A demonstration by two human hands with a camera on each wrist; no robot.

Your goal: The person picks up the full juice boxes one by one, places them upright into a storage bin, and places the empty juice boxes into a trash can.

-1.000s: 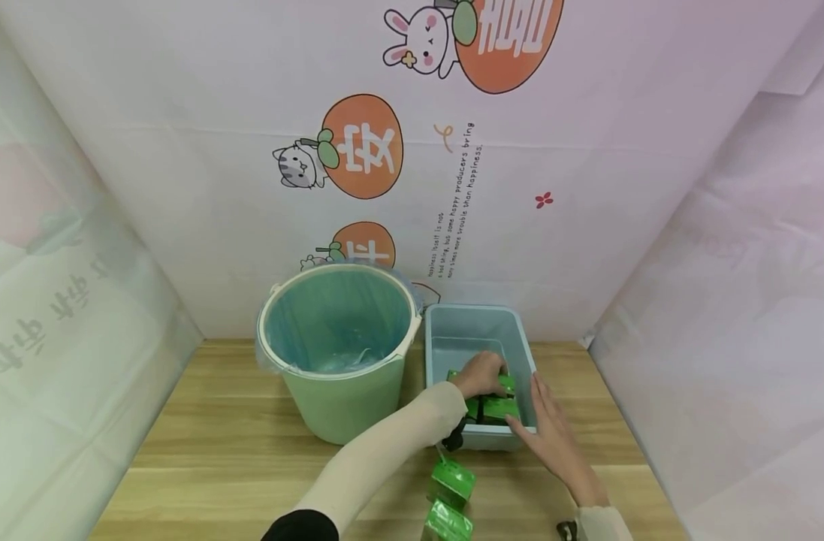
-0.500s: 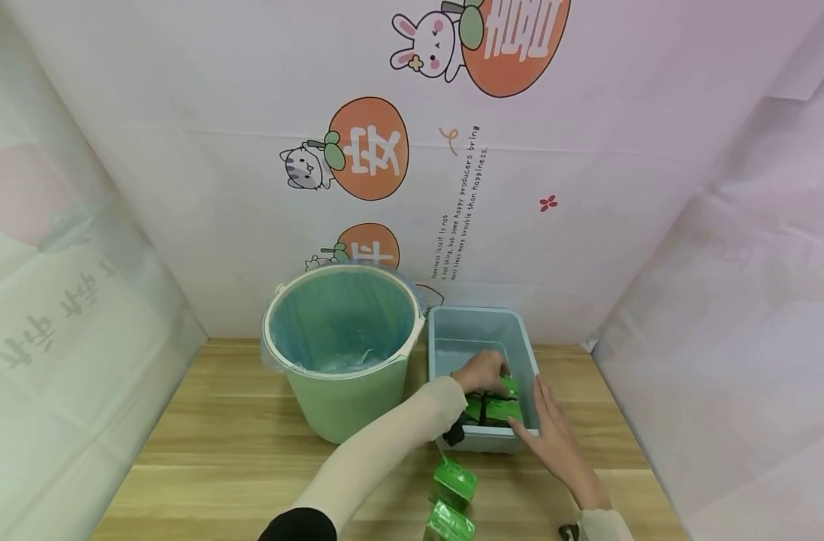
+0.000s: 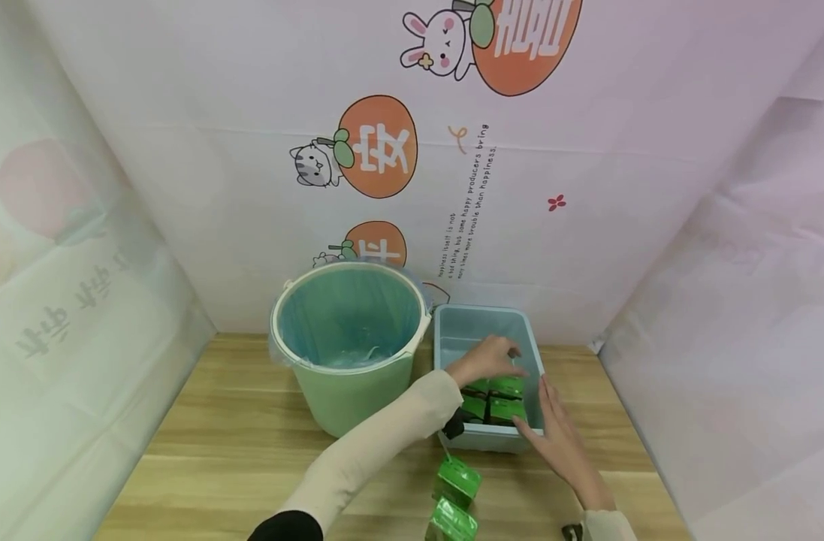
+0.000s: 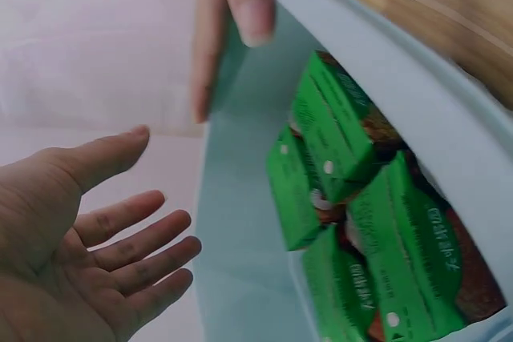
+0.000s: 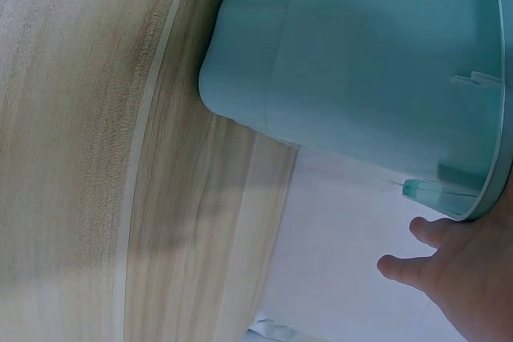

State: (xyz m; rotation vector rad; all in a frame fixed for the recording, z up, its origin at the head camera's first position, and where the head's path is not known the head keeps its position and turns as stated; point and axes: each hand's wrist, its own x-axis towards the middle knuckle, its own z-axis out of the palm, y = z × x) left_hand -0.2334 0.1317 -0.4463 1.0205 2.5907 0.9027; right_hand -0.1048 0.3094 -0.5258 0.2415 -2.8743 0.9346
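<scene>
My left hand (image 3: pixel 487 359) hovers over the blue plastic bin (image 3: pixel 486 309), its fingers loosely spread and holding nothing. In the left wrist view, the palm of that left hand (image 4: pixel 104 254) faces the bin's opening. Several green printed boxes (image 4: pixel 405 246) sit packed together in the bin's front part, brown at their sides. My right hand (image 3: pixel 565 443) rests at the bin's front right corner, with straight fingers along the right rim and the thumb near the front rim. In the right wrist view, the right hand (image 5: pixel 473 270) touches the bin's rim from outside.
A green bucket (image 3: pixel 354 394) lined with a clear bag stands left of the bin. Two more green boxes (image 3: pixel 457 481) are on the wooden tabletop (image 3: pixel 249 451) before the bin. Printed white cloth (image 3: pixel 249 188) hangs behind and at both sides.
My left hand has risen off the green boxes and its fingers have spread. The right hand stays at the bin's corner. The head view has shifted slightly.
</scene>
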